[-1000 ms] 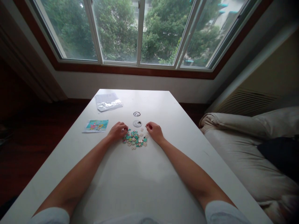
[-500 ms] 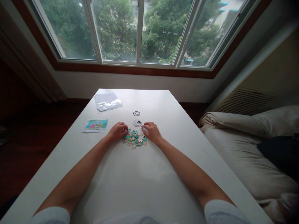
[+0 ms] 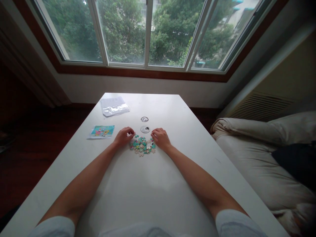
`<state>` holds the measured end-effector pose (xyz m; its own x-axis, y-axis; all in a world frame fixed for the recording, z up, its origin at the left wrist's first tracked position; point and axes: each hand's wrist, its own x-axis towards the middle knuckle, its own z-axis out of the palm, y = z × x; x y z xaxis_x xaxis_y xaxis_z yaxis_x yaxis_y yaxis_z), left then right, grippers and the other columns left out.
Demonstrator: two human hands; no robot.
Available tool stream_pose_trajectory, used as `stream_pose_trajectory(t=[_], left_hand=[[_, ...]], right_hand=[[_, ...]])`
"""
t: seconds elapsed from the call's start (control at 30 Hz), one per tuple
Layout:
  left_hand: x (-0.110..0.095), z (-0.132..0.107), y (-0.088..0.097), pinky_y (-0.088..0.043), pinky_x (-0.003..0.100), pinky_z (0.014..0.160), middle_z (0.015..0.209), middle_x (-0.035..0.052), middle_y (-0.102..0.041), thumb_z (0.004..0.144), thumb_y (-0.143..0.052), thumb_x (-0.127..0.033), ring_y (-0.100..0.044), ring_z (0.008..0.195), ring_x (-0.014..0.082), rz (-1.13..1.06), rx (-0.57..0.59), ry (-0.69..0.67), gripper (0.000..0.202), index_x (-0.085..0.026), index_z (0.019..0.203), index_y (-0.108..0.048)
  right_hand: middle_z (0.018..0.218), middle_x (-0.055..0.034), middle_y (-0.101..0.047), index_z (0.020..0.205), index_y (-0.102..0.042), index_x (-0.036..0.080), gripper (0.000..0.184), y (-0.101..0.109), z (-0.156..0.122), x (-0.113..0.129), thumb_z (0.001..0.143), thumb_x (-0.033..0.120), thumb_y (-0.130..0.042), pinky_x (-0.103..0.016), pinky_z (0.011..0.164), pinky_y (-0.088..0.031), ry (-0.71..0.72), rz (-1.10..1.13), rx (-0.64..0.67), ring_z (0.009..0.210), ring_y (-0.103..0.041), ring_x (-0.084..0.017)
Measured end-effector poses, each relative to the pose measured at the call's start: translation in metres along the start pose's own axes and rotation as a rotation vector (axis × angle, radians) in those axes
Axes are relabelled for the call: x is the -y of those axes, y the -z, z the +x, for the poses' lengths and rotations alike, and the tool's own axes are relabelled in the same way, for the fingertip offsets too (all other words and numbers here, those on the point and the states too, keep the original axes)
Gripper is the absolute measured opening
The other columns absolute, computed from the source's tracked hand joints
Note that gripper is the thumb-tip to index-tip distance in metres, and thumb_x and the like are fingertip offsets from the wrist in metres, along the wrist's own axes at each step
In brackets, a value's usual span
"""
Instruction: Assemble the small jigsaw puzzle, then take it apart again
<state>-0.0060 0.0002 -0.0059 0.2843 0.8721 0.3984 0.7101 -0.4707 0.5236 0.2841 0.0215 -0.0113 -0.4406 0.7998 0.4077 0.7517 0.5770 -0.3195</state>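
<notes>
A loose heap of jigsaw puzzle pieces, teal and pale wood-coloured with some other colours, lies on the white table between my hands. My left hand is at the heap's upper left, thumb and forefinger drawn together in a pinch. Whatever is between those fingertips is too small to make out. At the upper right edge of the heap, my right hand has its fingers curled and pressed together, their tips by the outer pieces. What they hold, if anything, is hidden.
Beyond the heap lie two round, flat discs, a grey-white disc and a smaller dark-rimmed disc. A colourful picture card is on the left, with a clear plastic bag behind it. A beige sofa stands right of the table.
My left hand's thumb and forefinger have lifted slightly off the heap's edge into a clearer pinch. My right hand has shifted slightly, its fingers more closed. The heap looks nearly unchanged.
</notes>
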Motion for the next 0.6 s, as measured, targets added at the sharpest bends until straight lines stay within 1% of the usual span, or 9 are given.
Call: stream_pose_trajectory(t=[0.07,0.17,0.3,0.4,0.5,0.6], left_hand=[[-0.001,-0.001,0.001,-0.049,0.032,0.079,0.09,0.003,-0.065,0.085,-0.059,-0.02,-0.059,0.086,0.0185,0.023,-0.006,-0.007,0.007,-0.022,0.088,-0.065],[-0.004,-0.001,0.002,-0.049,0.034,0.084,0.094,0.0036,-0.065,0.082,-0.062,-0.018,-0.058,0.093,0.0203,0.053,0.024,-0.044,0.006,-0.023,0.084,-0.064],[-0.01,-0.002,0.003,-0.049,0.034,0.087,0.094,0.003,-0.065,0.08,-0.065,-0.017,-0.058,0.095,0.0206,0.075,0.088,-0.097,0.006,-0.024,0.08,-0.065],[-0.011,-0.002,0.003,-0.049,0.034,0.086,0.093,0.0029,-0.065,0.082,-0.064,-0.019,-0.057,0.094,0.0203,0.088,0.107,-0.109,0.005,-0.023,0.081,-0.066],[-0.01,-0.002,0.002,-0.049,0.034,0.085,0.093,0.0038,-0.065,0.087,-0.06,-0.021,-0.057,0.094,0.0205,0.104,0.1,-0.103,0.008,-0.023,0.084,-0.067],[-0.012,-0.001,0.0,-0.049,0.036,0.085,0.093,0.0048,-0.065,0.091,-0.057,-0.023,-0.057,0.093,0.0211,0.121,0.089,-0.099,0.012,-0.023,0.09,-0.069]], right_hand=[[0.108,-0.0077,-0.067,0.094,-0.07,0.02,0.018,-0.001,0.001,0.0,0.098,0.03,-0.056,-0.036,0.097,-0.039,-0.038,0.023,0.0,0.107,-0.053,-0.021],[0.104,-0.0071,-0.066,0.09,-0.07,0.02,0.015,-0.002,0.001,0.0,0.095,0.028,-0.058,-0.035,0.095,-0.039,-0.06,0.045,0.0,0.104,-0.053,-0.021],[0.097,-0.0054,-0.064,0.089,-0.07,0.021,0.006,0.0,0.0,0.002,0.087,0.023,-0.064,-0.033,0.093,-0.038,-0.038,0.057,0.044,0.098,-0.053,-0.02],[0.096,-0.0047,-0.062,0.092,-0.07,0.022,0.009,0.001,-0.001,0.002,0.083,0.022,-0.066,-0.032,0.092,-0.038,-0.021,0.06,0.092,0.097,-0.052,-0.02],[0.097,-0.0052,-0.062,0.094,-0.07,0.022,0.009,-0.001,0.0,0.0,0.086,0.026,-0.067,-0.032,0.091,-0.038,-0.032,0.034,0.085,0.098,-0.052,-0.02],[0.095,-0.0062,-0.062,0.094,-0.069,0.021,0.012,-0.004,0.001,-0.003,0.092,0.031,-0.064,-0.031,0.088,-0.038,-0.089,0.019,0.048,0.096,-0.052,-0.019]])
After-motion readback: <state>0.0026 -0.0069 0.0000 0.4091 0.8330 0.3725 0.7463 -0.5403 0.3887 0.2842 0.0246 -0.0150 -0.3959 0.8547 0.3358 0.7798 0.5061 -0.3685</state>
